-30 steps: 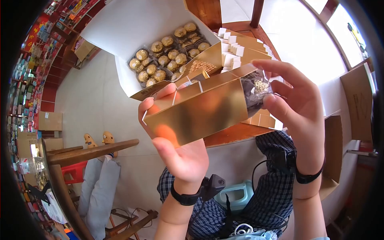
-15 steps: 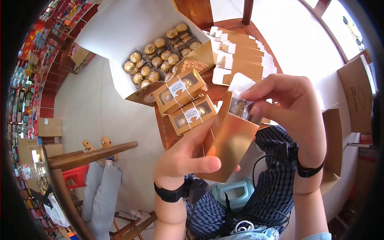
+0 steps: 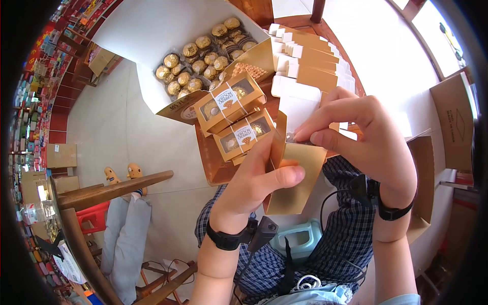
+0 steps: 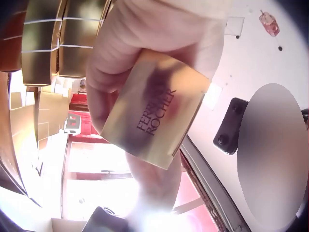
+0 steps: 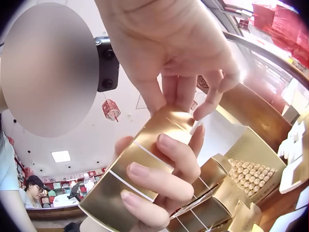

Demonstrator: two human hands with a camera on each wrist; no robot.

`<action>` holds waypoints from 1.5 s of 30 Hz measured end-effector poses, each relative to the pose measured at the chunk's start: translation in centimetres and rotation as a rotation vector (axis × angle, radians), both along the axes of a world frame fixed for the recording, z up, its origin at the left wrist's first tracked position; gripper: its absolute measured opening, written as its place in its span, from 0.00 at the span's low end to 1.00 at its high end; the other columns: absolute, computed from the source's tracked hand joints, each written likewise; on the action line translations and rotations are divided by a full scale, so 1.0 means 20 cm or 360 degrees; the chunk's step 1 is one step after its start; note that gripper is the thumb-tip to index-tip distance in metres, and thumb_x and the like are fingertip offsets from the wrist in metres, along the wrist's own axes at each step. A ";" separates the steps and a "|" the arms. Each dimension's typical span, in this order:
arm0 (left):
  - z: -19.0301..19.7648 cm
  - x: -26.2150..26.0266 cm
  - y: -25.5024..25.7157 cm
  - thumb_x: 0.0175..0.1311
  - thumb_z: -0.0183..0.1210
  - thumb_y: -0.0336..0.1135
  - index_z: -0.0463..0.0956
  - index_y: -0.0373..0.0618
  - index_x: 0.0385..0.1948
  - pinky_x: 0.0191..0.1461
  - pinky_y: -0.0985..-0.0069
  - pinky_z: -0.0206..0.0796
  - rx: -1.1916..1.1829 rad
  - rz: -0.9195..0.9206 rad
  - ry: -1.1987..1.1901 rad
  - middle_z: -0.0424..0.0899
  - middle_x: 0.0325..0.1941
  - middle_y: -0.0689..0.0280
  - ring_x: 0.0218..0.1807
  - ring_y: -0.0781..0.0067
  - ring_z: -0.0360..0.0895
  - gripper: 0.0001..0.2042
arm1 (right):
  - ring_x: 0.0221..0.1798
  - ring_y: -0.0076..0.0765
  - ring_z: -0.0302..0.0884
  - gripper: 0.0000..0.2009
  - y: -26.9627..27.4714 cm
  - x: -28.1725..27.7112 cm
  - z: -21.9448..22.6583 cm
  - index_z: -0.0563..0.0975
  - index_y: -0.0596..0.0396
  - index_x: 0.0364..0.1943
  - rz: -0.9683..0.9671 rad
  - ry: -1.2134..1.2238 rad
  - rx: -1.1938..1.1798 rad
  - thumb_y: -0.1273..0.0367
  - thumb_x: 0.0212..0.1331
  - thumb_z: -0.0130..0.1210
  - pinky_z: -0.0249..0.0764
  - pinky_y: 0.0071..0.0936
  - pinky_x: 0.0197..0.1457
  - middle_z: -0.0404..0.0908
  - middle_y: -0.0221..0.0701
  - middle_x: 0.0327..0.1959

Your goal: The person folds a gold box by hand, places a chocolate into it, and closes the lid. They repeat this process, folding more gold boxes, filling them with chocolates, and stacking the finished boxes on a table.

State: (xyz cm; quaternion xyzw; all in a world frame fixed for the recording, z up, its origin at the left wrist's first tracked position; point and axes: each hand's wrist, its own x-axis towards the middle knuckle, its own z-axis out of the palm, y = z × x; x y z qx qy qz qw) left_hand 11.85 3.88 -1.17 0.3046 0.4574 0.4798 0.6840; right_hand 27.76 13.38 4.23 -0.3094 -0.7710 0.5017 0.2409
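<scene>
My left hand (image 3: 244, 190) grips a small gold carton (image 3: 296, 185), tilted above my lap, with its thumb along the near side. In the left wrist view, the carton's end panel (image 4: 154, 111) reads FERRERO ROCHER. A white flap stands up at the open top end. There my right hand (image 3: 373, 127) pinches the plastic chocolate tray (image 3: 291, 137) with thumb and forefinger; only a sliver of it shows, the rest hidden inside the carton. Two filled gold cartons with windows, an upper one (image 3: 229, 103) and a lower one (image 3: 245, 134), lie beyond my left hand.
A large opened box (image 3: 188, 114) of gold-wrapped chocolates stands at the back of the wooden stool (image 3: 216, 170). Beside it lie several flat gold cartons (image 3: 317, 76). A light-blue plastic stool (image 3: 300, 241) is between my knees. A wooden chair bar (image 3: 119, 190) juts in at left.
The carton has turned from lying across my view to standing with its open end up. The chocolate tray has gone deeper into it. My left hand has shifted from beneath the carton to its side.
</scene>
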 end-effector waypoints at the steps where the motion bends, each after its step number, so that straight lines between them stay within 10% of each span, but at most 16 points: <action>1: 0.00 0.00 0.00 0.41 0.60 0.44 0.70 0.31 0.43 0.34 0.78 0.72 0.0005 0.0002 -0.0002 0.78 0.36 0.54 0.34 0.69 0.78 0.28 | 0.35 0.26 0.71 0.05 0.00 0.00 0.00 0.82 0.59 0.26 0.0025 -0.0029 0.0015 0.78 0.44 0.57 0.67 0.21 0.43 0.80 0.29 0.25; 6: 0.02 -0.02 0.00 0.55 0.58 0.45 0.60 0.39 0.54 0.52 0.78 0.63 0.0218 -0.0061 -0.0475 0.73 0.45 0.63 0.49 0.75 0.71 0.29 | 0.38 0.27 0.71 0.08 0.03 -0.01 -0.03 0.80 0.59 0.34 0.0270 0.0068 0.0280 0.71 0.50 0.57 0.67 0.24 0.46 0.79 0.32 0.35; 9: 0.03 0.01 0.00 0.59 0.54 0.52 0.54 0.40 0.58 0.55 0.75 0.64 0.0479 0.0250 -0.0436 0.71 0.49 0.61 0.53 0.73 0.69 0.32 | 0.44 0.27 0.70 0.30 -0.03 -0.08 -0.05 0.65 0.60 0.55 -0.0271 0.0467 -0.0097 0.59 0.51 0.60 0.67 0.26 0.51 0.70 0.34 0.51; 13: -0.01 0.05 0.02 0.62 0.45 0.59 0.43 0.39 0.63 0.58 0.75 0.59 0.0595 0.0431 -0.0182 0.66 0.56 0.57 0.58 0.73 0.64 0.38 | 0.50 0.28 0.70 0.32 -0.09 -0.12 -0.06 0.60 0.58 0.59 -0.0067 0.0291 -0.0387 0.62 0.52 0.60 0.67 0.25 0.54 0.74 0.35 0.46; 21: 0.03 0.04 0.01 0.68 0.44 0.38 0.51 0.40 0.63 0.43 0.86 0.65 0.0871 0.0728 0.0523 0.70 0.52 0.58 0.42 0.79 0.74 0.24 | 0.44 0.20 0.71 0.22 -0.09 -0.17 -0.12 0.66 0.60 0.57 -0.0227 0.0640 -0.0535 0.73 0.56 0.55 0.74 0.18 0.46 0.74 0.31 0.42; 25: 0.03 0.01 0.01 0.69 0.40 0.39 0.57 0.42 0.60 0.52 0.82 0.59 0.0809 0.0662 0.0646 0.71 0.53 0.61 0.49 0.80 0.68 0.20 | 0.44 0.20 0.71 0.21 -0.09 -0.17 -0.14 0.69 0.61 0.54 -0.0219 0.0649 -0.0497 0.74 0.55 0.55 0.74 0.19 0.46 0.74 0.31 0.45; 36: 0.02 0.04 0.00 0.66 0.41 0.33 0.64 0.40 0.51 0.33 0.91 0.55 0.0761 0.0686 0.0938 0.69 0.49 0.67 0.33 0.89 0.63 0.14 | 0.44 0.23 0.71 0.16 -0.03 -0.12 -0.21 0.74 0.61 0.46 -0.0093 0.0629 -0.0294 0.75 0.51 0.59 0.72 0.21 0.47 0.74 0.31 0.46; 45: 0.00 0.03 0.02 0.65 0.39 0.31 0.62 0.38 0.51 0.54 0.78 0.58 0.0782 0.0609 0.0785 0.70 0.51 0.61 0.47 0.76 0.67 0.15 | 0.37 0.17 0.67 0.14 -0.04 -0.11 -0.21 0.74 0.60 0.41 -0.0165 0.0523 -0.0160 0.74 0.48 0.61 0.73 0.13 0.35 0.75 0.28 0.40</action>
